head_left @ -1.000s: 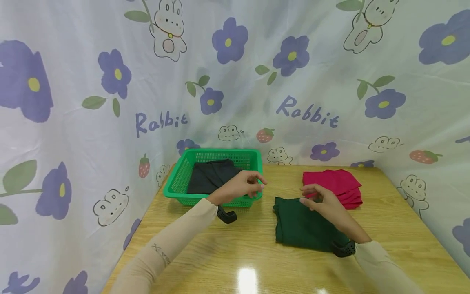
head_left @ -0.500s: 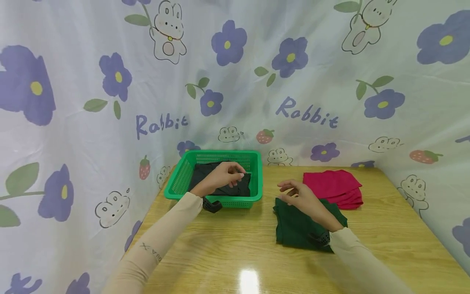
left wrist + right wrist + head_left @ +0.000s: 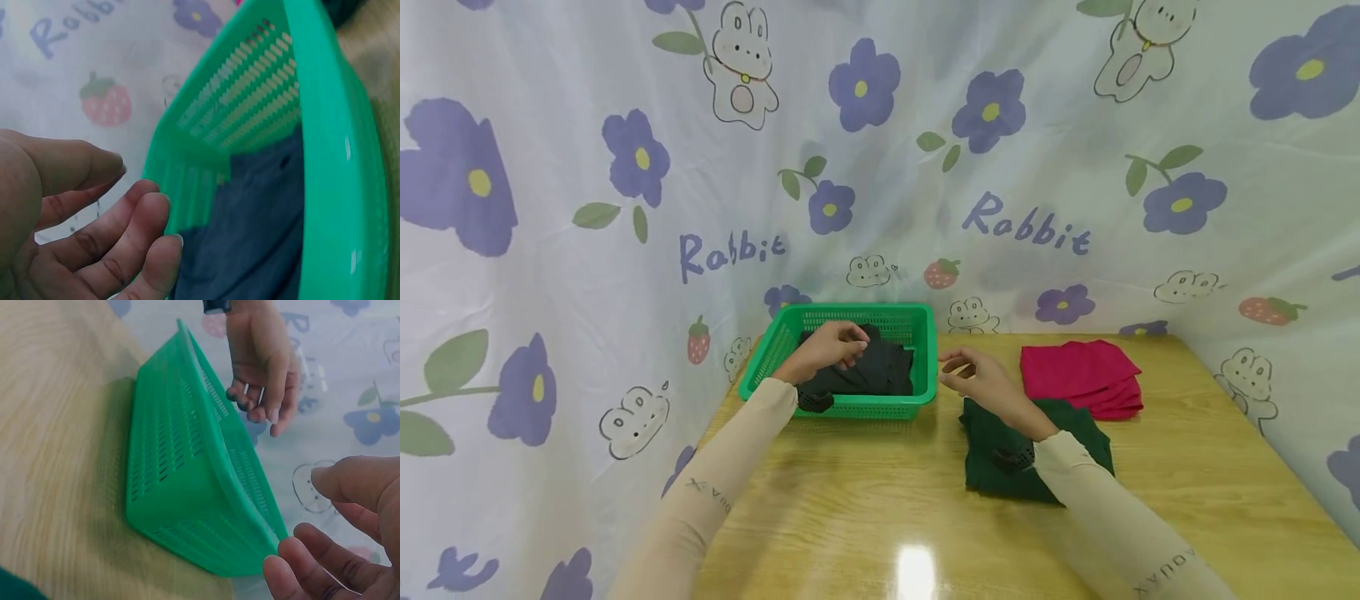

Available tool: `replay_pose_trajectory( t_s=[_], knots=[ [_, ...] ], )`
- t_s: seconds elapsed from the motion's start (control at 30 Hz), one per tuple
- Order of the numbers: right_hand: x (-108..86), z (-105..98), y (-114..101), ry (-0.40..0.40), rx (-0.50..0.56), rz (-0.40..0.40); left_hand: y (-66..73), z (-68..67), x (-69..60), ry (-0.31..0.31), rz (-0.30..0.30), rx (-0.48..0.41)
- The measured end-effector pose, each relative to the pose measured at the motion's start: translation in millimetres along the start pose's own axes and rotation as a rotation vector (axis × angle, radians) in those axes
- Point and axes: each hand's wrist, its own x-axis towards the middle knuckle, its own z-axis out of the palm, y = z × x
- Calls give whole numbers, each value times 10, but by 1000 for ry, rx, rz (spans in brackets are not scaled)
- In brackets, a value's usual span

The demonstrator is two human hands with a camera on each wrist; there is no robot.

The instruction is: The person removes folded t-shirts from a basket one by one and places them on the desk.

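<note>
My left hand [image 3: 829,346] hangs above the green basket [image 3: 842,402], fingers loosely bent, thumb apart from the fingertips. Dark cloth [image 3: 883,368] lies crumpled inside the basket, below that hand. My right hand [image 3: 983,383] is just beside the basket's right end, fingers relaxed and gently curved, thumb apart from them. Dark green cloth [image 3: 988,427] lies on the table [image 3: 842,508] beneath my right wrist; folded red cloth [image 3: 1078,373] just behind it.
</note>
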Motion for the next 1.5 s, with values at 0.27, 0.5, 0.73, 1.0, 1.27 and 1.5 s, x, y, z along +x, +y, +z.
replay_pose_trajectory(
  t_s=[0.27, 0.5, 0.73, 1.0, 1.27, 1.5],
  knots=[
    [225, 201, -128, -41, -20, -44, -109, -222, -9, 8, -62, 20],
    [418, 368, -174, -46, -48, -43, -201, -349, -24, 35, -99, 18],
    [547, 501, -175, -37, -25, -21, -301, -452, 10, 60, -125, 36],
    [683, 682, -177, -69, -20, -36, -385, -526, -45, 64, -185, 109],
    [811, 810, -182, -62, -61, 6, -441, -531, -28, 45, -198, 171],
    [864, 903, -208, -71, -85, 104, -432, -547, 8, -1, -264, 256]
  ],
)
